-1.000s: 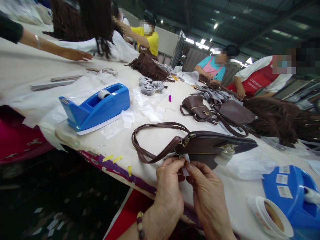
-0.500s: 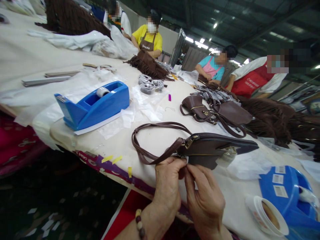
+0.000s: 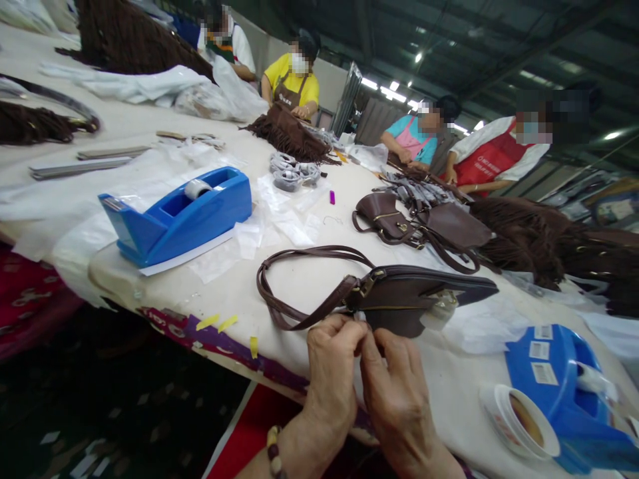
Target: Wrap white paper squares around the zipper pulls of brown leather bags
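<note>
Left hand [image 3: 330,369]: fingers pinching white bit [image 3: 359,317] | right hand [image 3: 397,376]: fingertips pressed together by the left's (anything between them is hidden) | bag [image 3: 399,297]: just beyond the fingertips, strap [image 3: 334,301] looping to their left | blue dispenser [image 3: 182,218]: farther left of the fingers | second dispenser [image 3: 554,372]: to their right

Head-worn view, facing forward and down — close over the table [image 3: 449,386]

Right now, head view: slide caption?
Left hand and right hand close together at the near side of a brown handbag, blue tape dispenser to the left.
</note>
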`<state>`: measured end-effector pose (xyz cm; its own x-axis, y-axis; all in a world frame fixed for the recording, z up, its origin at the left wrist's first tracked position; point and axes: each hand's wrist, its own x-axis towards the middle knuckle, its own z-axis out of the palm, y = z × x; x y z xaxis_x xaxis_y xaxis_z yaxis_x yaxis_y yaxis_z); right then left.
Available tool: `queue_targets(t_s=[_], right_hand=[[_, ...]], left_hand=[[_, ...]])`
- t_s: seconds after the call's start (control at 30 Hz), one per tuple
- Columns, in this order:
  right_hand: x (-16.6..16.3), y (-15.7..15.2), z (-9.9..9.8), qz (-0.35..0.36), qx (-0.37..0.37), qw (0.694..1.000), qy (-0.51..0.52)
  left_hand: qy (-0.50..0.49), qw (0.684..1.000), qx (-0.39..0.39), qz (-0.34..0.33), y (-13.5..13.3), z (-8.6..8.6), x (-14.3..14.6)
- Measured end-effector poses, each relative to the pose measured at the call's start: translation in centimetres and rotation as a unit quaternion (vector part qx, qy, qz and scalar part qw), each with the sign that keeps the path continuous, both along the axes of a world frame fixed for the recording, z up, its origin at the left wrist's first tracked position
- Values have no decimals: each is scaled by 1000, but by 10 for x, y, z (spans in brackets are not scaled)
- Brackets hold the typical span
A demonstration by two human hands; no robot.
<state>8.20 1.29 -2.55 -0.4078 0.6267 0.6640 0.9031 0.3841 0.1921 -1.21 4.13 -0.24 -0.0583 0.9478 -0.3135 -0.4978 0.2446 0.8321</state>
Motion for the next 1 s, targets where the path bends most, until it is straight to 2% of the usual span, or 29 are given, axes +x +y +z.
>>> queue_targets(t_s=[0.23,0.3,0.37,0.43,0.53,0.6,0.7,0.83,1.0], right_hand=[[-1,-4,-3,39,8,999,-24],[3,-6,-2,75,-22,996,42],[7,-9,0,94,-85,978,168],[9,-11,2,62,-159,933,316],[5,-10,3,2,-257,830,494],[0,-7,4,-4,-300,763,573],[-8,-3,4,7,-312,697,646],[-18,-1,1,-7,-277,639,717],[-25,2,-4,-29,-235,629,740]], left_hand=[[-135,990,-41,12,0,-1,8],[-147,988,-41,19,-2,-2,9],[-137,990,-37,18,-4,-3,8],[-114,993,-34,13,-6,-4,8],[-87,995,-33,22,-6,-7,8],[-89,995,-37,32,-6,-7,8],[-108,992,-54,39,-6,-6,10],[-132,988,-57,62,-11,-4,14],[-122,989,-34,72,-14,-5,17]])
